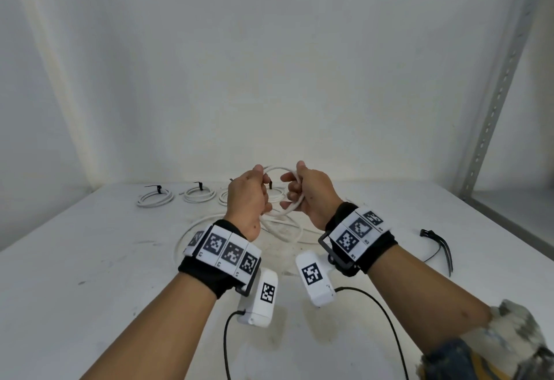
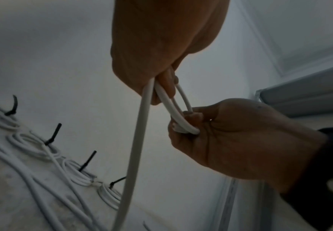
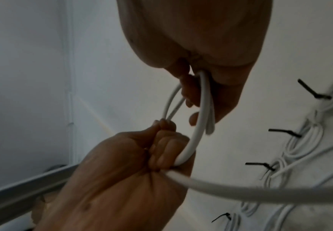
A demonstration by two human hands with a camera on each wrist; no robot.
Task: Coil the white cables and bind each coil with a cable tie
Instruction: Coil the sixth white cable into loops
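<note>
White cable (image 1: 280,192) runs between our two hands, held up above the table (image 1: 90,244) in a small loop of a few turns. Our left hand (image 1: 247,196) has its fingers curled round one side of the loop, and our right hand (image 1: 311,196) has its fingers curled round the other side, so the turns pass through both fists. In the left wrist view the strands leave the left fingers (image 2: 165,87) and arc across into the right fingers (image 2: 191,117), which pinch them against the palm. In the right wrist view the loop hangs from the right hand (image 3: 201,46) and bends down into the left fist (image 3: 122,179).

Seen from the head camera, the loop stands roughly upright and faces us, its long axis running about level from hand to hand. A loose tail drops from the left fist down to the table, where the uncoiled rest of the cable lies in wide slack curves beneath our wrists.

Behind the hands, along the far edge of the table, bound coils (image 1: 156,198) lie in a row, each with a black tie end sticking up. Spare black cable ties (image 1: 440,244) lie on the table to the right, well apart from the hands.
</note>
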